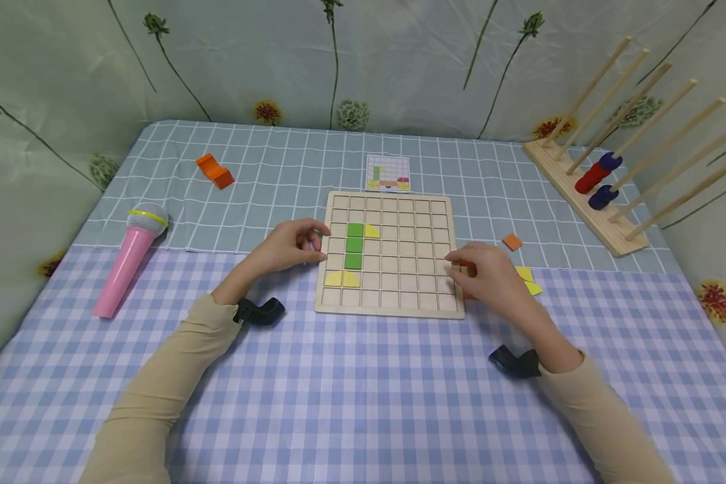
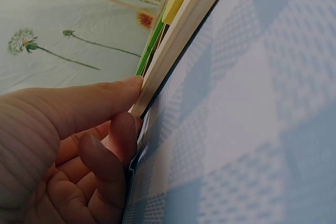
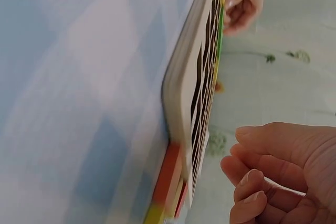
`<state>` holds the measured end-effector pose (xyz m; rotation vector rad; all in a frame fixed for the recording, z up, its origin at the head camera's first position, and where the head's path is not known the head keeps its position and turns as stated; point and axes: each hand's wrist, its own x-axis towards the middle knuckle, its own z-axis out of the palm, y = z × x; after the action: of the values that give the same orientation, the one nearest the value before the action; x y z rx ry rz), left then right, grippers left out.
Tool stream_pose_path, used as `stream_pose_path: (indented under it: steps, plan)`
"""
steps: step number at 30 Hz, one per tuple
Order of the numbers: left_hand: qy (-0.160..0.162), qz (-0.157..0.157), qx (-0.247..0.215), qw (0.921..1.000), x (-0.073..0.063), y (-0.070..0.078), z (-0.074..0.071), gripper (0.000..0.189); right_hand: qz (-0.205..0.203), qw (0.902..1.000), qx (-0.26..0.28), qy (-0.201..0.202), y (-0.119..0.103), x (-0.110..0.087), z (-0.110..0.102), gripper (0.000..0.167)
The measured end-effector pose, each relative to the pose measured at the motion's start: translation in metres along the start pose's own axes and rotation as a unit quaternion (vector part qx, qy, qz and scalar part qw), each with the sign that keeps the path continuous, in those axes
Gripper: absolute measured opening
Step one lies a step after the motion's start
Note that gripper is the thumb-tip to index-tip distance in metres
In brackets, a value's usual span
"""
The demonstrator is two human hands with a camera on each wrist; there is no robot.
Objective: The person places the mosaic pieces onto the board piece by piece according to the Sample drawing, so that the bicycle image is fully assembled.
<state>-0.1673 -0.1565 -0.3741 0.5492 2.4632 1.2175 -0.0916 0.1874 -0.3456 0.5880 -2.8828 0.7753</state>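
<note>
A wooden grid board point(image 1: 408, 306) lies in front of me. Three green square tiles point(image 1: 354, 245) form a column on it, a yellow rounded tile point(image 1: 372, 231) sits beside the top one, and two more yellow tiles point(image 1: 341, 278) lie at lower left. My left hand point(image 1: 281, 247) touches the board's left edge with thumb and fingertips, the other fingers curled. Over the right edge hovers my right hand point(image 1: 490, 272), fingers loosely bent, nothing between them. Red, orange and yellow tiles point(image 1: 525, 274) lie beside the board there, partly hidden by that hand.
Behind the board is a pattern card point(image 1: 388, 173). One orange tile point(image 1: 511, 242) lies right of it. A pegged wooden stand point(image 1: 587, 195) with red and blue beads stands at back right. On the left are a pink toy microphone point(image 1: 127, 262) and an orange curved piece point(image 1: 214, 171).
</note>
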Motion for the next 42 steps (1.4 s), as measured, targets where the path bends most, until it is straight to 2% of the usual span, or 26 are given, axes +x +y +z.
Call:
stream_pose_path:
  steps: [5,11,18,23,30,42]
  plan:
    - [-0.001,-0.002,0.000,1.0000,0.001,-0.001,0.000,0.040,0.034,0.9994,-0.002,0.000,0.012,-0.006,-0.009,0.018]
    - [0.001,-0.003,-0.001,1.0000,0.002,-0.002,0.000,0.040,0.091,0.9949,-0.022,-0.036,0.018,-0.009,-0.015,0.022]
    - [0.002,-0.001,0.000,1.0000,0.001,-0.001,0.001,0.040,0.124,0.9895,-0.032,-0.067,0.022,-0.010,-0.017,0.022]
    - [0.004,-0.005,0.002,1.0000,0.001,0.000,0.001,0.040,0.131,0.9869,-0.035,-0.088,0.022,-0.009,-0.017,0.025]
    - [0.004,-0.011,0.004,0.9999,0.001,0.002,0.000,0.040,0.124,0.9870,-0.035,-0.095,0.023,-0.007,-0.013,0.023]
    - [0.002,0.000,0.003,1.0000,0.000,0.002,0.000,0.039,0.120,0.9874,-0.036,-0.097,0.022,-0.007,-0.012,0.023]
